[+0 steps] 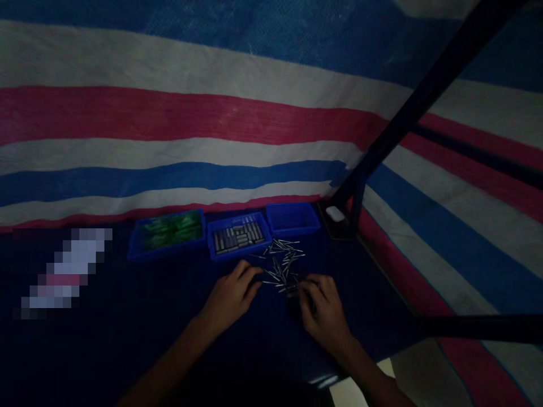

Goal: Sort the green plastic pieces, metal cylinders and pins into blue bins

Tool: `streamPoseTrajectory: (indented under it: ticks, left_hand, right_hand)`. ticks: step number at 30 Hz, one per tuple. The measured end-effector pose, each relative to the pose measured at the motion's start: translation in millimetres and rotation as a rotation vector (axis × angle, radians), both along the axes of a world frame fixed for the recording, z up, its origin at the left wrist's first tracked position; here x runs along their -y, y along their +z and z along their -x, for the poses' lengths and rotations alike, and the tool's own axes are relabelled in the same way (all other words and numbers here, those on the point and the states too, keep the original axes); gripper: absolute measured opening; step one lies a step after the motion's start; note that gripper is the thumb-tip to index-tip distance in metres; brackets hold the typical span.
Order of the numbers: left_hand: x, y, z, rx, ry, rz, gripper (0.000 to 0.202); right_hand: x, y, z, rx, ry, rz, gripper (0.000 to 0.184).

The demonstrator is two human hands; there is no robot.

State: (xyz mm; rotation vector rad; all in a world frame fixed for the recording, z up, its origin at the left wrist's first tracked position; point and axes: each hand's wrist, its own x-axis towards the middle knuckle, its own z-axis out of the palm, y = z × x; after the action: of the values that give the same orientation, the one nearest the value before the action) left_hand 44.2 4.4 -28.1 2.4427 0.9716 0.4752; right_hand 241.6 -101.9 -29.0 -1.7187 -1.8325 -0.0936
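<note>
Thin metal rods (278, 271) lie scattered in a loose pile on the dark blue table. My left hand (231, 294) is at the pile's left side, palm down, fingers bent and the thumb a little apart from the forefinger; no held item shows. At the pile's near right edge, my right hand (324, 308) has its fingers curled together next to some rods. Whatever is between its fingertips is too dark to make out. Just beyond the pile, a blue tray (212, 255) holds short grey cylindrical pieces in rows.
Left of that tray stands another blue tray (134, 249) with green bagged items. A third blue tray (292, 231) is at the right. A white object (335, 213) lies on a dark pad in the corner. Striped sheeting (190, 118) and a dark metal frame (394, 133) enclose the table.
</note>
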Motion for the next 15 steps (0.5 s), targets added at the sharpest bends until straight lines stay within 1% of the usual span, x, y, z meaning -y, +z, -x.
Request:
streamPoseTrajectory:
  ticks: [4,5,7,10,13,15]
  left_hand:
    - [7.9,4.8,-3.2,0.015,-0.056,0.0,0.022]
    - [10.6,5.1,-4.7,0.012,-0.079,-0.002,0.021]
    - [15.5,5.2,-7.8,0.006,-0.125,-0.003,0.021]
    - [19.6,6.4,-10.0,0.002,-0.179,-0.005,0.02]
    - [19.0,9.9,-8.3,0.038,-0.186,-0.032,0.023]
    - [17.0,11.6,-6.1,0.093,-0.166,-0.076,0.024]
  right_hand:
    - [11.1,-0.5,0.7,0.059,0.045,0.123,0.024]
    - [10.9,-1.5,1.7,0.057,0.051,0.15,0.024]
    - [7.6,-3.6,3.2,0.039,0.063,0.176,0.018]
    - [-1.8,-4.6,6.0,0.014,0.105,0.146,0.013]
    - [-12.7,-0.6,14.0,-0.067,0.148,0.072,0.012]
    - [-19.6,3.4,22.9,-0.167,0.123,0.034,0.02]
